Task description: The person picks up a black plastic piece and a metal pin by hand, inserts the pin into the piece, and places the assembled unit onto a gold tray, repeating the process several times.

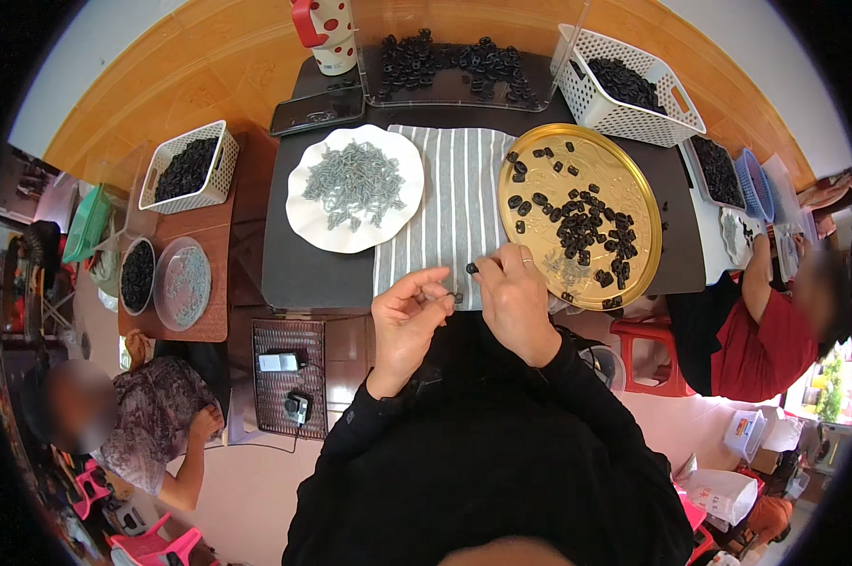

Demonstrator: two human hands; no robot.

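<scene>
My right hand is closed in a pinch, with a small black plastic piece at its thumb and fingertips. Beside it, my left hand is pinched together too, and a tiny dark bit shows at its fingertips, too small to name. Both hands are over the near end of a grey-and-white striped cloth. A white wavy-edged plate to the left carries a heap of small grey metal parts. Many black plastic pieces lie scattered on a round gold tray at the right.
A clear bin of black pieces stands at the back, beside a phone and a spotted cup. White baskets of black pieces sit at both sides. Other people sit left and right, near a red stool.
</scene>
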